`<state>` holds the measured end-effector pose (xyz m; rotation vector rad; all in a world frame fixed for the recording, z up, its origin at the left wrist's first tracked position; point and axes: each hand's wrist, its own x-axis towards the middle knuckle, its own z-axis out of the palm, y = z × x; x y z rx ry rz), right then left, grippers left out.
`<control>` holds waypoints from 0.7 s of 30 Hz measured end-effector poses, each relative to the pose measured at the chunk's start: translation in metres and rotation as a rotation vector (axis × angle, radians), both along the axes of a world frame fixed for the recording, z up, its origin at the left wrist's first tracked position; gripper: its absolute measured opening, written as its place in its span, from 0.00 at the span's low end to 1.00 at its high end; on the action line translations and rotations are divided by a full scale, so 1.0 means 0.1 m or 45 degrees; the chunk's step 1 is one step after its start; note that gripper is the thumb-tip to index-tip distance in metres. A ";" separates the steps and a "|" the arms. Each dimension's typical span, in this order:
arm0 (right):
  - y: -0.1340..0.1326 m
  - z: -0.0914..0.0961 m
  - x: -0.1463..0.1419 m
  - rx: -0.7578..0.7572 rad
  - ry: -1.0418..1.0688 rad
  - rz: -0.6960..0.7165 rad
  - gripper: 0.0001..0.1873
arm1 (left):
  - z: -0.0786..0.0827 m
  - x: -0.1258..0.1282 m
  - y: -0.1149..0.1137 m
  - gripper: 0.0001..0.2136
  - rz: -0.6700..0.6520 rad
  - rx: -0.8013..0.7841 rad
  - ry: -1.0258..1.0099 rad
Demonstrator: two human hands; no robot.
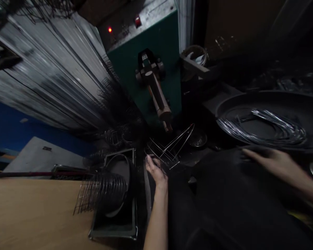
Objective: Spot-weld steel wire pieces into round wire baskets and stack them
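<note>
My left hand (156,170) is closed on the near edge of a wire frame (169,150), a piece made of thin shiny wires. The frame tilts up to the right, its far tip just below and right of the end of a machine's arm (158,95). My right hand (273,165) is blurred at the near rim of a wide dark basin (271,95). In that basin lies a loose bundle of bent shiny wires (284,126). Motion and darkness hide what the right fingers do.
The arm juts from a green machine (161,41) with a lit red lamp (110,30). At lower left, stacked wire racks (101,189) lean in a round container (117,208) on a metal-framed stand (112,232). A small round dish (197,138) lies right of the frame.
</note>
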<state>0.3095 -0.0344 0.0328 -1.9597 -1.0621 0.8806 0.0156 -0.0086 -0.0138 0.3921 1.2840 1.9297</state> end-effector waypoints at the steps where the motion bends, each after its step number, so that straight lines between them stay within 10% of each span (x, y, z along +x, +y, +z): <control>1: 0.05 0.04 -0.19 -0.066 0.182 0.020 0.05 | 0.00 -0.02 0.00 0.19 -0.003 -0.001 0.006; 8: 0.59 0.14 -1.27 0.039 0.928 0.030 0.09 | -0.03 -0.12 0.04 0.21 -0.033 -0.017 -0.019; 21: 0.65 0.10 -1.46 0.000 1.254 -0.008 0.21 | -0.03 -0.28 0.20 0.25 -0.043 -0.115 0.038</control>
